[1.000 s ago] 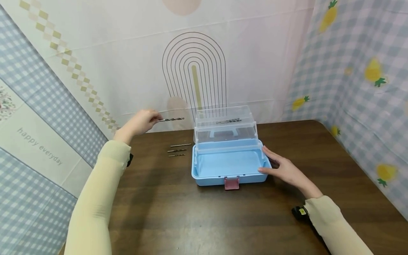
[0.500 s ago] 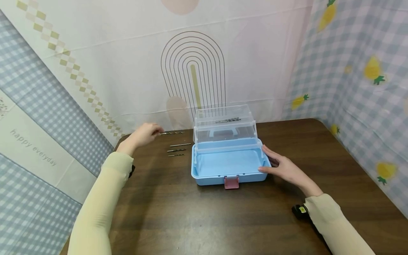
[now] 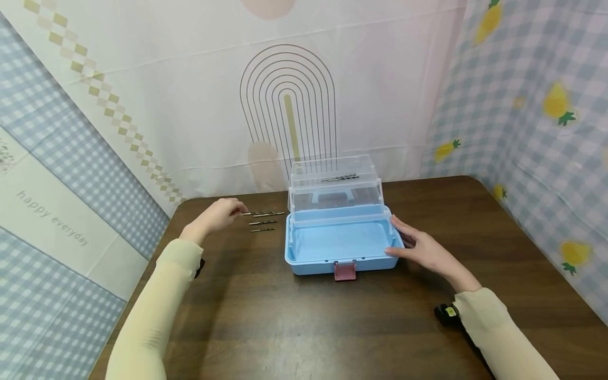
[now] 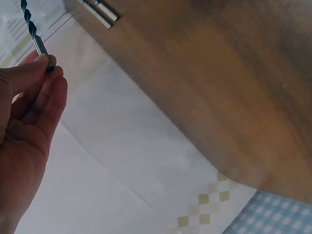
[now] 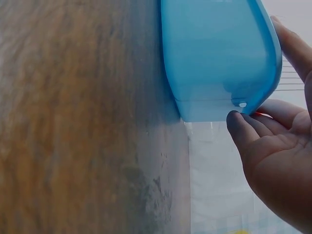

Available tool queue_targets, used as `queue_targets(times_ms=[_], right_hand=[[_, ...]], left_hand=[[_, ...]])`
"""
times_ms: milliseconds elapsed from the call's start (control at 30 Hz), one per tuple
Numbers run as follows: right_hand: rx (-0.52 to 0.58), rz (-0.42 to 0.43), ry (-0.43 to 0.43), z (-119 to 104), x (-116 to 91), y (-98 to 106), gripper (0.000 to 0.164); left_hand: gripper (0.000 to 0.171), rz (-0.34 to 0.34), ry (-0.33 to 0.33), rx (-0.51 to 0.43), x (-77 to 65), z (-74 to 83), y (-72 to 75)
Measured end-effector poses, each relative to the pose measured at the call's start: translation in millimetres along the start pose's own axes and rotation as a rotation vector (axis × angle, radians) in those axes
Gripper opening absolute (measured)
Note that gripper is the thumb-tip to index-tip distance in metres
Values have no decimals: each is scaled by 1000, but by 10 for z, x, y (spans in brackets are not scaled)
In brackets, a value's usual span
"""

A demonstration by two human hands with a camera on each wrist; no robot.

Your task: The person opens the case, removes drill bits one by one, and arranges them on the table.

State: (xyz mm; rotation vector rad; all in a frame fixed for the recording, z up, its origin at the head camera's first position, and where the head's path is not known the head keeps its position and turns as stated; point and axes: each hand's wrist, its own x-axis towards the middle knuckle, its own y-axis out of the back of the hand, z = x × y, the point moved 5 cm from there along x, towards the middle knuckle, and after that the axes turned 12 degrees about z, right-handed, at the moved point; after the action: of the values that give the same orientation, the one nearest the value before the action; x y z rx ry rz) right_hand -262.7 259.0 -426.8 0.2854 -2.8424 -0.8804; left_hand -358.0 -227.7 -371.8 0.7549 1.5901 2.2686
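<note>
My left hand [image 3: 222,214] pinches a spiral drill bit [image 4: 28,23] by its shank end, low over the back left of the table. In the head view this bit overlaps the topmost of three other drill bits [image 3: 263,222] lying there; whether they touch I cannot tell. My right hand [image 3: 425,252] holds the right end of a light blue toolbox [image 3: 304,270], its thumb over the rim and its fingers at the back corner. The toolbox stands open, with raised clear trays [image 3: 334,198]. A pair of drill bits [image 3: 340,178] lies in the upper tray.
A pink latch [image 3: 344,271] hangs down at the toolbox's front. The dark wooden table [image 3: 304,327] meets a patterned curtain [image 3: 204,95] behind. Checked cloth [image 3: 527,126] hangs along the right side.
My left hand has come down and slightly right with the drill bit, from above the table's back edge to beside the lying bits. The right hand and toolbox have stayed in place.
</note>
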Motion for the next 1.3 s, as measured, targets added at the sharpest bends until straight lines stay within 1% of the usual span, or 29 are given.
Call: queue_targets(times_ms=[167, 267, 400, 600, 867, 1133, 1300], right_hand=[[2, 2, 1, 10, 2, -17, 92], [9, -5, 5, 11, -2, -25, 91], [15, -12, 8, 5, -8, -32, 91], [14, -12, 1, -5, -15, -27, 91], [16, -13, 1, 3, -12, -22, 91], [15, -6, 7, 23, -3, -5, 90], [26, -7, 15, 4, -11, 4, 88]], left_hand=[[17, -9, -9, -20, -42, -17, -139], [16, -7, -29, -20, -77, -12, -214], [16, -10, -34, -18, -136, -5, -296], [14, -21, 4, -43, -210, 5, -391], [13, -34, 12, -65, -304, 11, -549], [14, -51, 28, -74, -309, -29, -606], [14, -50, 19, -85, -314, -49, -627]])
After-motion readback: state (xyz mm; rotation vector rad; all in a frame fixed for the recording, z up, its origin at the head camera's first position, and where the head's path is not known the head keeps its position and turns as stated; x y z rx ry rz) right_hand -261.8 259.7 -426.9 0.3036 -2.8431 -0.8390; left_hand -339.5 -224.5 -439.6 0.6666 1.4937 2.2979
